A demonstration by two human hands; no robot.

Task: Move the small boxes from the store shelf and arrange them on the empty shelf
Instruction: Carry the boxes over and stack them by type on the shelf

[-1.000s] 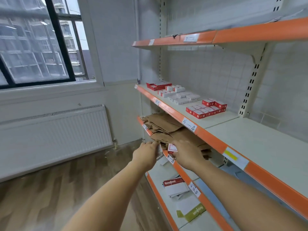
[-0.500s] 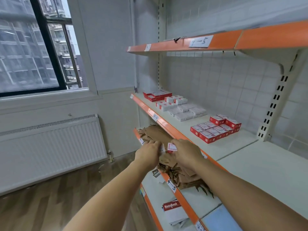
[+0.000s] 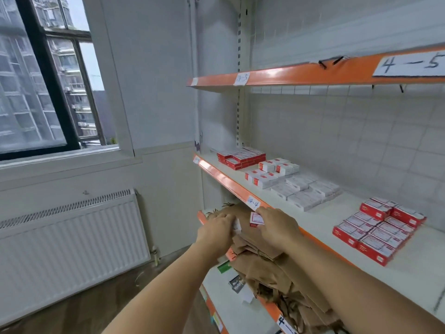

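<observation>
Head cam view, going left to right: window (image 3: 36,92) and radiator (image 3: 72,237) on the far left, nothing going on there. Then the left hand (image 3: 214,233), fingers curled around something white at the fingertips. Looks like a small box, but most of it is hidden so I can't say for sure. Just beside it the right hand (image 3: 279,229) pinches a small box (image 3: 256,219), red-and-white, right up against the orange front edge of the middle shelf (image 3: 313,220). Both hands hover over a messy pile of brown paper bags (image 3: 269,266) on the shelf below.

Further right on the middle shelf there are already groups laid out: red boxes (image 3: 240,156) at the far end, white boxes (image 3: 301,189) in the middle, and a neat block of red-and-white boxes (image 3: 378,233) nearest.

What could go wrong, I'd guess: the box is only held by its end, so clipping that orange lip on the way up could knock it loose, and it'd vanish into the bags. Also, setting it down carelessly could nudge the neat block out of line.
</observation>
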